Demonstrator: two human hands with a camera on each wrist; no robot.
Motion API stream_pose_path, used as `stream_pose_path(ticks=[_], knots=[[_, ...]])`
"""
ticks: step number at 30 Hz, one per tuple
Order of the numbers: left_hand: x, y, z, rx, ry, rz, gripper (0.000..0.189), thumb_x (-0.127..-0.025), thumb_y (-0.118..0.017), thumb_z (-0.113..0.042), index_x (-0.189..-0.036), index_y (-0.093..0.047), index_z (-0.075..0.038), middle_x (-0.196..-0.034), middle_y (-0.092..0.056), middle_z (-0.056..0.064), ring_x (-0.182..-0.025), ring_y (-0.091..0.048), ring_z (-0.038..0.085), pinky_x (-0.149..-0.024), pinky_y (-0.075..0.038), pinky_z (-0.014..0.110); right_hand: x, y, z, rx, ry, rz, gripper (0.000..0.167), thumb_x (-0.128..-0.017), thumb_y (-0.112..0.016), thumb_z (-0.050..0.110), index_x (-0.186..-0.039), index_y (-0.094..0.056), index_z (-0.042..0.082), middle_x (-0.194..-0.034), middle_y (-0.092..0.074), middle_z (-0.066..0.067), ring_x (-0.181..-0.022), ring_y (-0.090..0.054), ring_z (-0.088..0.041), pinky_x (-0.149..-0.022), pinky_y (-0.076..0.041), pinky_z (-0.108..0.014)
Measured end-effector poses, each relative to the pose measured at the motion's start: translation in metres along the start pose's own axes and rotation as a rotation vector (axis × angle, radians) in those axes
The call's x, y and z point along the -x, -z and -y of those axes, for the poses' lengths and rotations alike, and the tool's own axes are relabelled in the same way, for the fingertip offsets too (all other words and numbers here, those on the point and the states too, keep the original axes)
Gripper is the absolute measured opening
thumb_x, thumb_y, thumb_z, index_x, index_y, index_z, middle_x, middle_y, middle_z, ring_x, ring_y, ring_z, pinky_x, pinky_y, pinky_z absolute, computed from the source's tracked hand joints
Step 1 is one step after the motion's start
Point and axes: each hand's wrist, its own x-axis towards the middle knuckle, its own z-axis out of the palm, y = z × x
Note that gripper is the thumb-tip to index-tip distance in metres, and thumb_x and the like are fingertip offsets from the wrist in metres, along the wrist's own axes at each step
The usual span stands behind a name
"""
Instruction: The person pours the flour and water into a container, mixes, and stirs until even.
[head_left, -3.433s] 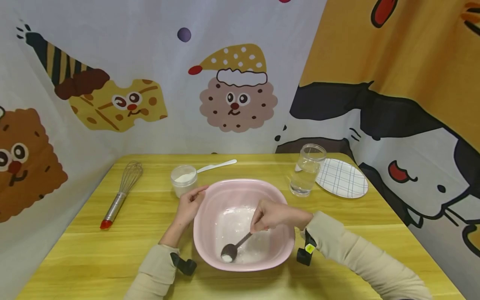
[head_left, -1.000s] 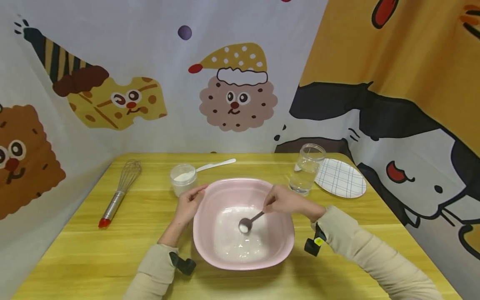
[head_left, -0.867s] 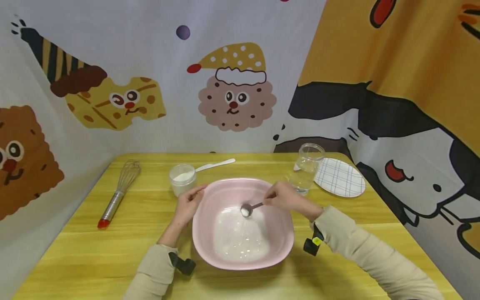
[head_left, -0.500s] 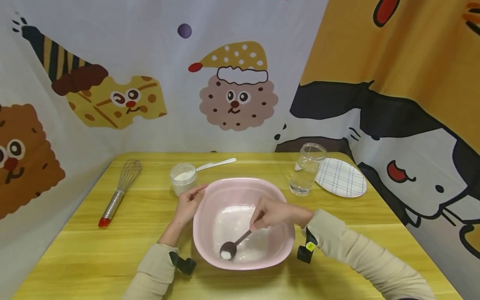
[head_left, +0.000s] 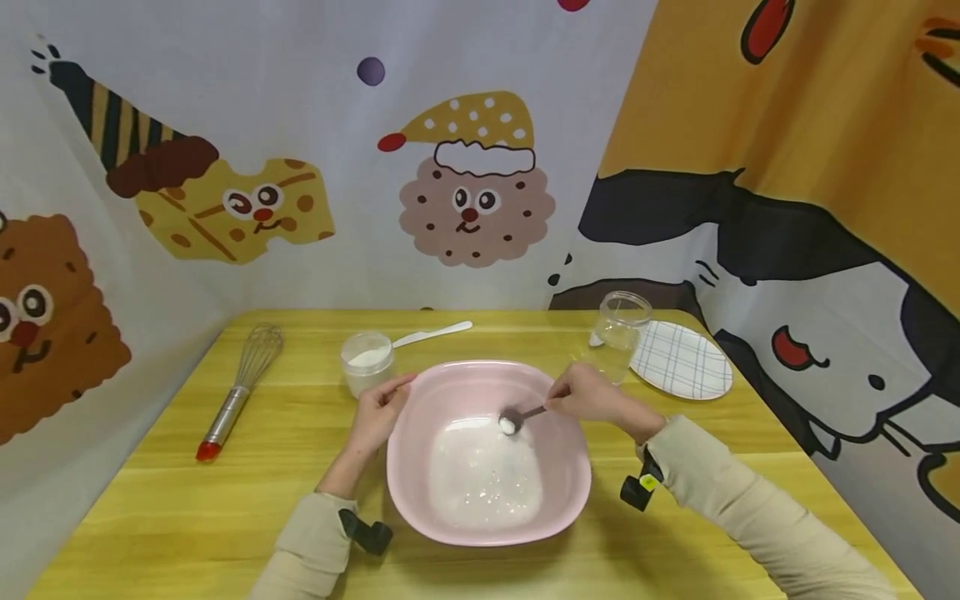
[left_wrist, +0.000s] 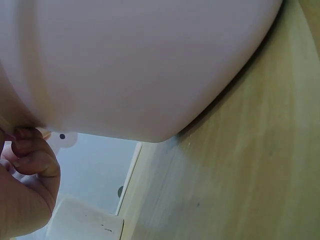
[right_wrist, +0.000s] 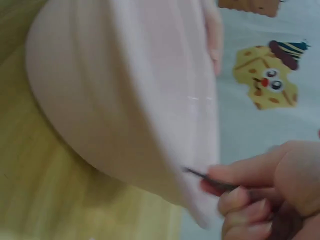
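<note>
A pink basin (head_left: 487,535) sits on the table, with whitish liquid (head_left: 483,483) across its bottom. My left hand (head_left: 378,412) pinches the basin's left rim; the left wrist view shows its curled fingers (left_wrist: 37,155) at the edge. Over the basin's right side, my right hand (head_left: 588,393) holds a dark spoon (head_left: 511,422) by its handle. Some white stuff lies in the spoon's bowl, which is above the liquid near the far right of the basin. In the right wrist view the handle (right_wrist: 207,179) runs between thumb and fingers, and the basin wall hides the spoon's bowl.
A jar of white powder (head_left: 369,367) stands left behind the basin, beside a white plastic knife (head_left: 433,334). At far left lies a whisk (head_left: 238,392). Behind my right hand are a glass jar of clear liquid (head_left: 617,342) and a checked plate (head_left: 684,360).
The spoon has swept round the basin, from the near left half a second ago to the far right now, the right hand moving with it. My left hand stays on the rim.
</note>
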Motion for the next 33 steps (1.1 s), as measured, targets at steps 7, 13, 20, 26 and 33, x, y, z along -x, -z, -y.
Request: stream_pose_path(ticks=[7, 13, 20, 26, 33], knots=[[0.0, 0.001, 0.001, -0.019, 0.0, -0.004, 0.027, -0.089, -0.051, -0.013, -0.112, -0.061, -0.004, -0.068, -0.053, 0.003, -0.06, -0.049, 0.007, -0.054, -0.044, 0.018, -0.009, -0.023, 0.023, -0.145, 0.076, 0.132, 0.009, -0.075, -0.064, 0.004, -0.08, -0.07, -0.001, -0.068, -0.067, -0.012, -0.051, -0.049, -0.002, -0.047, -0.042, -0.014], [0.001, 0.002, 0.001, -0.02, 0.005, -0.009, 0.026, -0.089, -0.051, -0.012, -0.112, -0.061, -0.004, -0.07, -0.055, 0.004, -0.061, -0.05, 0.007, -0.055, -0.045, 0.019, 0.002, -0.013, 0.034, -0.224, 0.039, 0.431, 0.008, -0.073, -0.064, 0.001, -0.076, -0.071, 0.001, -0.065, -0.065, -0.018, -0.047, -0.044, -0.002, -0.044, -0.035, -0.012], [0.001, -0.001, -0.001, -0.018, -0.01, -0.009, 0.027, -0.088, -0.051, -0.013, -0.111, -0.061, -0.004, -0.067, -0.053, 0.001, -0.059, -0.049, 0.008, -0.054, -0.044, 0.019, 0.001, 0.007, 0.011, -0.009, -0.021, 0.165, 0.008, -0.071, -0.063, 0.004, -0.071, -0.071, 0.002, -0.06, -0.064, -0.003, -0.049, -0.042, -0.004, -0.044, -0.035, -0.017], [0.0, -0.001, 0.002, -0.029, -0.006, 0.005, 0.027, -0.088, -0.051, -0.012, -0.111, -0.061, -0.004, -0.064, -0.049, -0.001, -0.058, -0.047, 0.007, -0.052, -0.043, 0.019, -0.008, -0.018, 0.007, 0.079, 0.018, -0.051, 0.009, -0.074, -0.065, 0.01, -0.073, -0.072, 0.005, -0.061, -0.065, -0.001, -0.051, -0.042, -0.002, -0.047, -0.036, -0.014], [-0.001, 0.0, 0.001, -0.016, -0.007, -0.002, 0.027, -0.088, -0.052, -0.013, -0.111, -0.061, -0.004, -0.064, -0.051, 0.0, -0.058, -0.049, 0.007, -0.053, -0.043, 0.018, -0.007, -0.038, 0.034, -0.168, 0.097, 0.173, 0.009, -0.076, -0.064, 0.004, -0.08, -0.071, 0.001, -0.064, -0.066, -0.014, -0.047, -0.044, 0.001, -0.043, -0.037, -0.012]])
